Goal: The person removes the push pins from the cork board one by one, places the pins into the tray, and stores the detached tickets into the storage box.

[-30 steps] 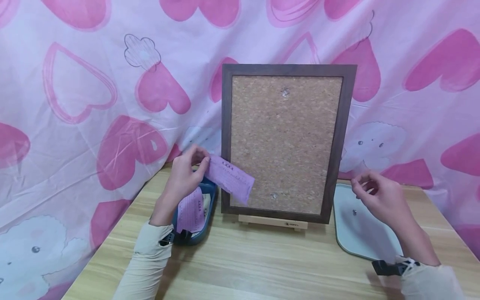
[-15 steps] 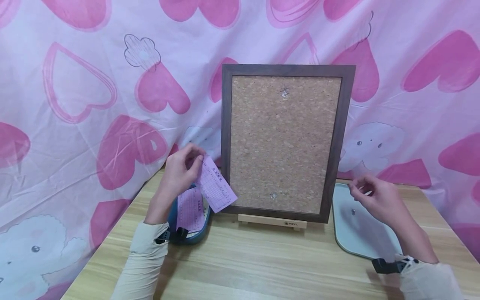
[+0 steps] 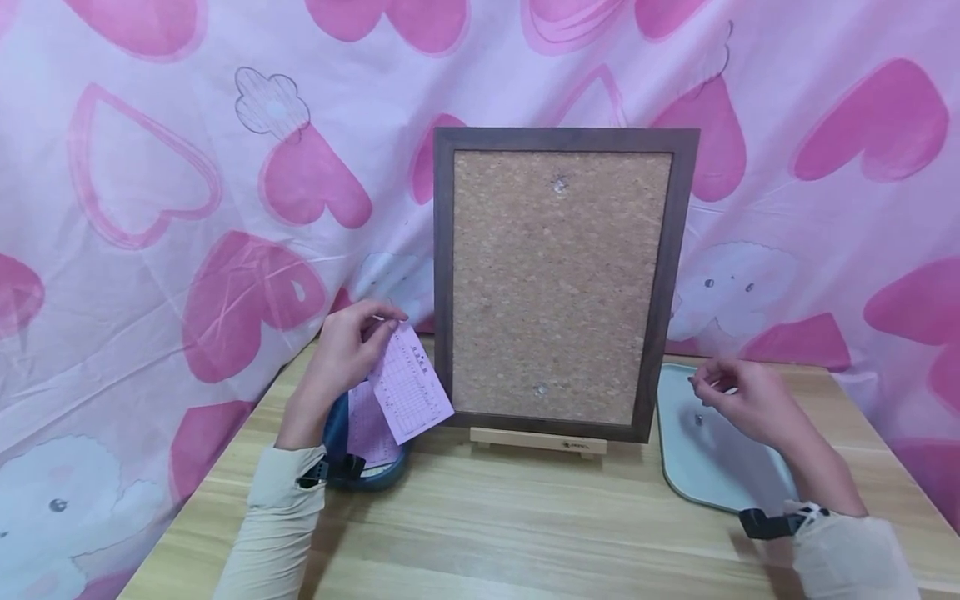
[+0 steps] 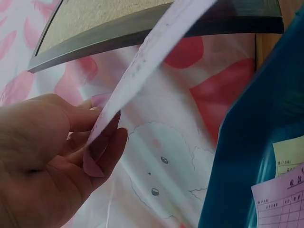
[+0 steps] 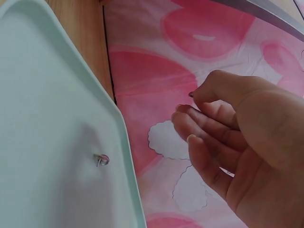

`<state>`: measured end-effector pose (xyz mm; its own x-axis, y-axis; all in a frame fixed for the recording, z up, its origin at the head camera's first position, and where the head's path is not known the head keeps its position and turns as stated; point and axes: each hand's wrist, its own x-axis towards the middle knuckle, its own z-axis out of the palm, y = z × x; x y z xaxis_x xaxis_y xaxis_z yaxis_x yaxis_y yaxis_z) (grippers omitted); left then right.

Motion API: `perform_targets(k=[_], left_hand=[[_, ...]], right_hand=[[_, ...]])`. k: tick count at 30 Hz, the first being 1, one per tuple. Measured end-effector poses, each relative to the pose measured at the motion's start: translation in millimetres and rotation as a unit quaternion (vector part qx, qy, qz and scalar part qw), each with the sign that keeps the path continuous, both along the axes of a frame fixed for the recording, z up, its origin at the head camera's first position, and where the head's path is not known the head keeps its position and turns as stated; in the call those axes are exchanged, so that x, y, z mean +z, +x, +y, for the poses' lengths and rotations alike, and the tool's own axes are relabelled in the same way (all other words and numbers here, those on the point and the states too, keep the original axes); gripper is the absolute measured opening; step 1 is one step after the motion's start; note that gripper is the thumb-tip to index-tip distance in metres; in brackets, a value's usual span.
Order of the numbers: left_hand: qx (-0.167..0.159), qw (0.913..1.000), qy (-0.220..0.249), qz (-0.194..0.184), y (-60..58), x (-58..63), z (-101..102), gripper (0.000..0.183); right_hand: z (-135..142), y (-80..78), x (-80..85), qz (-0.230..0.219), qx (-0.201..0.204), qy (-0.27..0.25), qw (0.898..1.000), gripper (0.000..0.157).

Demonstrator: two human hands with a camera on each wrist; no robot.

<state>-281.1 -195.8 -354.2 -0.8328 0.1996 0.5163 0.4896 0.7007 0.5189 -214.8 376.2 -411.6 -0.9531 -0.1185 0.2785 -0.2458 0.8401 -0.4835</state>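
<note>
My left hand (image 3: 343,352) pinches a printed pink paper slip (image 3: 414,387) by its upper end, between thumb and fingers. The slip hangs tilted in front of the blue tray (image 3: 386,479), where another pink slip (image 4: 281,202) lies over a pale yellow one (image 4: 289,151). My right hand (image 3: 757,404) is raised above the pale green tray (image 3: 678,483). Its thumb and forefinger pinch a small push pin (image 5: 191,94), mostly hidden, with only a dark bit showing. Another clear push pin (image 5: 101,160) lies on that tray, left of the hand in the right wrist view.
A dark-framed cork board (image 3: 558,283) stands between the hands on a wooden stand (image 3: 536,442). Clear pins show at its top (image 3: 558,185) and bottom (image 3: 542,389). Behind the wooden table (image 3: 510,533) hangs a pink heart-patterned cloth (image 3: 150,333).
The left hand has drawn slightly left and down, and its slip has swung from slanting toward the board to hanging more steeply, printed face showing. The right hand keeps its pinch, nearly still.
</note>
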Motion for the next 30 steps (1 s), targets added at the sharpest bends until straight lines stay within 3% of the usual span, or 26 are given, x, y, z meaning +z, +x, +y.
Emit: perform_targets(k=[8,11,15,21,25,30], left_hand=[[0.001,0.9999,-0.006,0.015,-0.8,-0.6,-5.5,0.019],[-0.011,0.9999,-0.002,0.005,-0.8,0.1,-7.9,0.019],[-0.018,0.9991,-0.002,-0.037,-2.0,0.0,-12.9,0.019],[0.001,0.9946,-0.039,-0.096,-6.9,-8.1,-24.9,0.02],[0.004,0.9924,-0.057,-0.109,-9.9,-15.7,-31.5,0.021],[-0.001,0.9933,-0.068,-0.094,-12.6,-20.2,-36.1,0.022]], right_hand=[[8.2,-2.7,-7.4,-0.089,0.015,0.009,0.996,0.011],[14.0,-2.7,-12.4,-0.11,0.021,0.025,0.993,0.011],[21.6,-1.6,-18.0,-0.12,0.024,0.04,0.992,0.011],[29.0,-1.3,-26.0,-0.121,0.029,0.055,0.991,0.007],[31.6,-0.4,-31.5,-0.142,0.027,0.057,0.988,0.007],[34.2,-0.9,-33.7,-0.155,0.023,0.057,0.986,0.008]])
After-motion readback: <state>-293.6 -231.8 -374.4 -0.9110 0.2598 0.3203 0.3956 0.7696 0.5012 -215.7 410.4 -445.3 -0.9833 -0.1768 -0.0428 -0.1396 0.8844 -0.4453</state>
